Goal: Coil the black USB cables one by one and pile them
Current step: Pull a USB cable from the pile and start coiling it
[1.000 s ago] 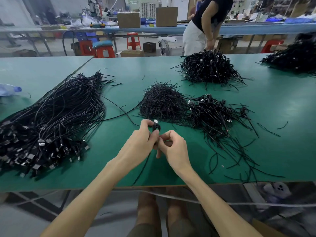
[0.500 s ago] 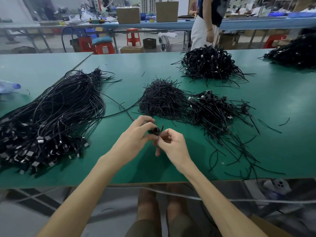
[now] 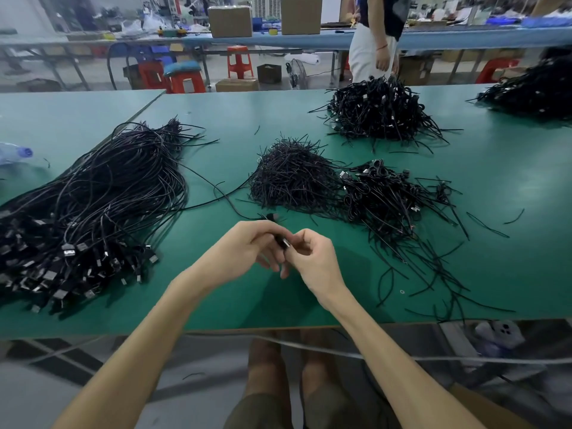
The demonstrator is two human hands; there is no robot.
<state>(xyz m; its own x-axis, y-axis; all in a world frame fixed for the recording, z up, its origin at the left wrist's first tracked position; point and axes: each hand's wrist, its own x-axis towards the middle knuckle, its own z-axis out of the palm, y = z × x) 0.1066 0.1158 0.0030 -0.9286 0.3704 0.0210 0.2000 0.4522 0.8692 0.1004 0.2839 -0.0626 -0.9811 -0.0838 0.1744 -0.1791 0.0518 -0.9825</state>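
Two hands, five black wiry heaps, two cardboard boxes

The green desk bears loose black cables at left, a tie heap touching a coiled-cable pile at centre, a far pile, a far-right pile, and a bottle at the left edge.

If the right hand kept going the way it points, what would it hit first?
Probably the left hand: the right hand points up-left at it, and both pinch the same cable plug. Past that, the small black pile, though depth is unclear.
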